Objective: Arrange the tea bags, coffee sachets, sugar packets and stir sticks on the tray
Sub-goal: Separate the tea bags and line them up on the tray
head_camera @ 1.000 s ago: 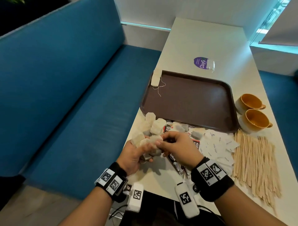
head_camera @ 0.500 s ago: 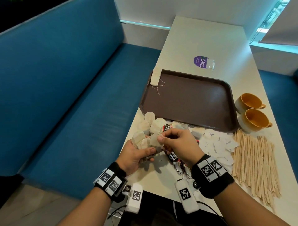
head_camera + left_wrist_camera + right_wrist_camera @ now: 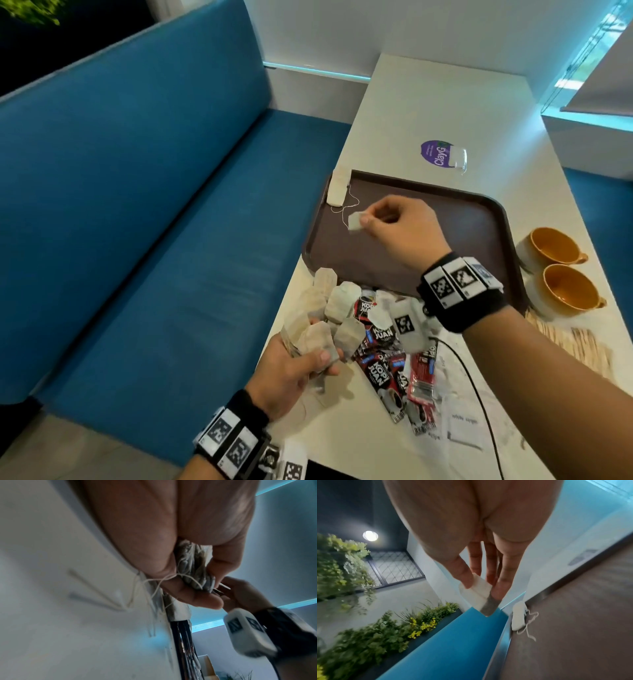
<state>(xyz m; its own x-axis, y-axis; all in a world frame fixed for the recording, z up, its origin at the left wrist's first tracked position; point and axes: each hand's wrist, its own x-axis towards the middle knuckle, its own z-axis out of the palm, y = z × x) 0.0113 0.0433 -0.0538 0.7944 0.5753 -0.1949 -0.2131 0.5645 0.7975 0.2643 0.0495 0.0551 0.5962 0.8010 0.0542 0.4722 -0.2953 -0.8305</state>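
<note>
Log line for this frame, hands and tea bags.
right hand: pinches tea bag over tray | left hand: grips bunch of tea bags | on tray: one tea bag

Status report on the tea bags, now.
Right hand pinches one tea bag over the tray. Left hand grips a bunch of tea bags. One placed tea bag at tray corner. Nothing in the way.
</note>
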